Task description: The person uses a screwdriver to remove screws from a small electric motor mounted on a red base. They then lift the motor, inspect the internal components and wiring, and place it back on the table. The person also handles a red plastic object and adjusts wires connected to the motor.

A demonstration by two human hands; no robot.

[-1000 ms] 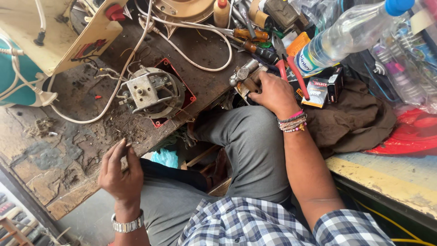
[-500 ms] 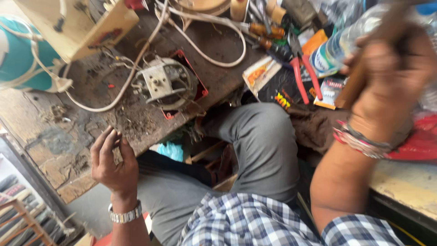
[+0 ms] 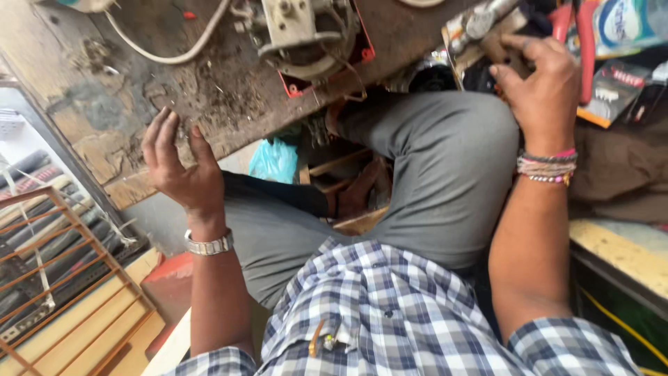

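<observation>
My right hand (image 3: 539, 83) is closed around the wooden handle of a hammer (image 3: 487, 31), whose metal head lies at the edge of the worn wooden bench (image 3: 209, 97). Beaded bracelets circle that wrist. My left hand (image 3: 177, 163), with a metal watch on its wrist, rests with fingers extended against the bench's front edge; I see nothing in it. A grey metal motor part (image 3: 299, 31) sits on a red tray farther along the bench, between the two hands. My grey-trousered knee (image 3: 445, 160) rises under the right hand.
A white cable (image 3: 167, 52) curves across the bench. Red-handled pliers (image 3: 584, 35), a plastic bottle (image 3: 626, 21) and small packets lie at the upper right, with brown cloth (image 3: 619, 167) below. A blue bag (image 3: 275, 160) sits under the bench. An orange metal rack (image 3: 56, 278) stands left.
My right hand lifted the hammer up toward the camera, then brought it back down to the bench edge. My left hand rose from my lap to the bench's front edge.
</observation>
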